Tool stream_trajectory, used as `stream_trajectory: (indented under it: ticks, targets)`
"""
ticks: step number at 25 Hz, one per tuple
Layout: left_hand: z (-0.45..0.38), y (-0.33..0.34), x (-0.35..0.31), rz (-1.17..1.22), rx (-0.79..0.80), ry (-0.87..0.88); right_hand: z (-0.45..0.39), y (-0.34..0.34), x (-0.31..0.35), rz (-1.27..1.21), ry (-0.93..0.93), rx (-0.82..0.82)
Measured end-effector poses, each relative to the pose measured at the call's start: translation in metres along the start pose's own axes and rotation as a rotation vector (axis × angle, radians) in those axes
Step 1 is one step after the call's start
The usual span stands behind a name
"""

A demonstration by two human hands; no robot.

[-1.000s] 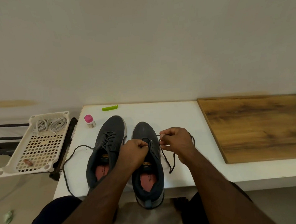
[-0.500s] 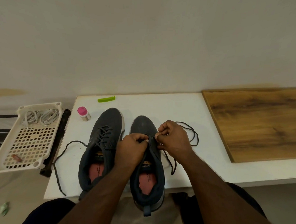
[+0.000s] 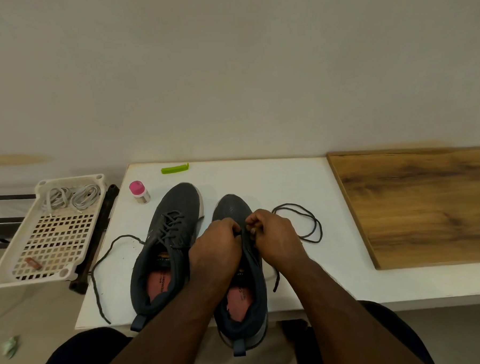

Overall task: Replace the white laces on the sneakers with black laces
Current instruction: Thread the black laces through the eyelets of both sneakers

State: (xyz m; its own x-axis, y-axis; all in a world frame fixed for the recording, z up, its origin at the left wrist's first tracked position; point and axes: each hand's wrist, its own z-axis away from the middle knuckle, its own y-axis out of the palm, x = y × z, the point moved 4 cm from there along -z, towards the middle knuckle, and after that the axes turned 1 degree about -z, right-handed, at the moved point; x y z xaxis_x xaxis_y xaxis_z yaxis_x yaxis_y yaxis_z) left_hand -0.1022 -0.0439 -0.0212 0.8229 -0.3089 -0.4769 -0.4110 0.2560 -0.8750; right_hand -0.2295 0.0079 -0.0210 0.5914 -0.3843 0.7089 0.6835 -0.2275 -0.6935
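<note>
Two dark grey sneakers stand side by side on the white table, toes pointing away from me. The left sneaker carries a black lace through its eyelets, with a long loose end trailing left. Both hands sit on the right sneaker. My left hand grips its tongue and eyelet edge. My right hand pinches a black lace at the eyelets; the rest of that lace loops on the table to the right. The white laces lie coiled in a plastic tray.
The white perforated tray rests on a dark rack left of the table. A pink-capped bottle and a green clip sit near the table's far edge. A wooden board covers the right side.
My hands have drawn closer together on the right sneaker's eyelets. The loose black lace to the right now lies in a wider loop. The view has shifted slightly.
</note>
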Motion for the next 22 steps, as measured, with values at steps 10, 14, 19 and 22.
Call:
stream_trajectory:
  ticks: [10, 14, 19, 22]
  targets:
    - [-0.002, 0.008, 0.004, -0.031, -0.013, 0.025, -0.005, 0.001, -0.002, -0.002, 0.017, -0.048]
    - [-0.004, 0.007, 0.005, 0.026, -0.005, 0.008, -0.006, -0.002, -0.001, 0.057, 0.004, 0.034]
    - [-0.004, 0.006, 0.005, 0.101, -0.020, 0.009, -0.007, -0.003, -0.007, -0.043, 0.043, -0.001]
    - [-0.004, 0.006, 0.006, 0.141, -0.017, 0.020, -0.006, -0.004, -0.012, -0.220, 0.094, -0.074]
